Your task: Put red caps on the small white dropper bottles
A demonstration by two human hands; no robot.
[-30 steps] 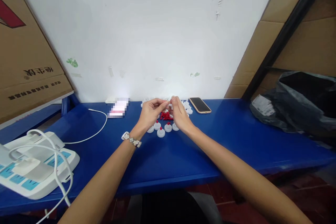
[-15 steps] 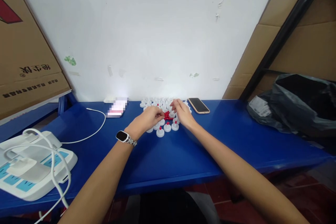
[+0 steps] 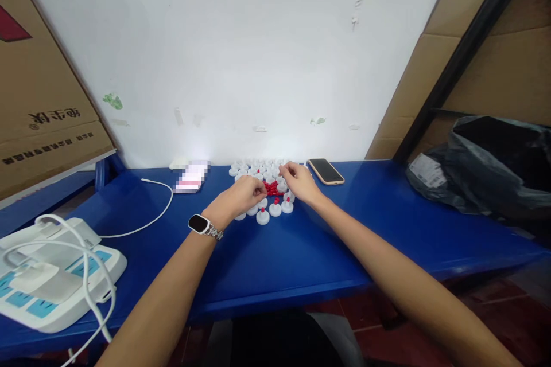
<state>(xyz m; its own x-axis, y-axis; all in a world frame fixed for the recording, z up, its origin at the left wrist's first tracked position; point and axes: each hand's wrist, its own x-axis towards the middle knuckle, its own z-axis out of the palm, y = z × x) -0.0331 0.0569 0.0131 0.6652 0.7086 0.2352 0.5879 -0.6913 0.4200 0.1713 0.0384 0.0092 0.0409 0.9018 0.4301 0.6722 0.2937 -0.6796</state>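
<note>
Many white round caps [image 3: 263,217] stand on a blue table [image 3: 275,258], several of them topped with small red tips. Loose red tips [image 3: 272,188] lie in a pile among the caps. My left hand [image 3: 245,194], with a watch at its wrist, is closed in a pinch at the left edge of the pile; what it grips, if anything, is too small to make out. My right hand [image 3: 301,182] is over the caps right of the pile, fingers curled and pressed together, their contents hidden. A white cap [image 3: 282,186] sits just below its fingertips.
A phone [image 3: 326,171] lies to the right of the caps. At left stand a power strip [image 3: 64,292] with white cables and a large cardboard box [image 3: 47,80]. A dark plastic bag [image 3: 456,166] rests at the right end, and a white wall [image 3: 258,57] rises behind.
My right hand's fingers have drawn from stretched to curled together. My left hand has shifted slightly left and stays pinched. The view has moved a little.
</note>
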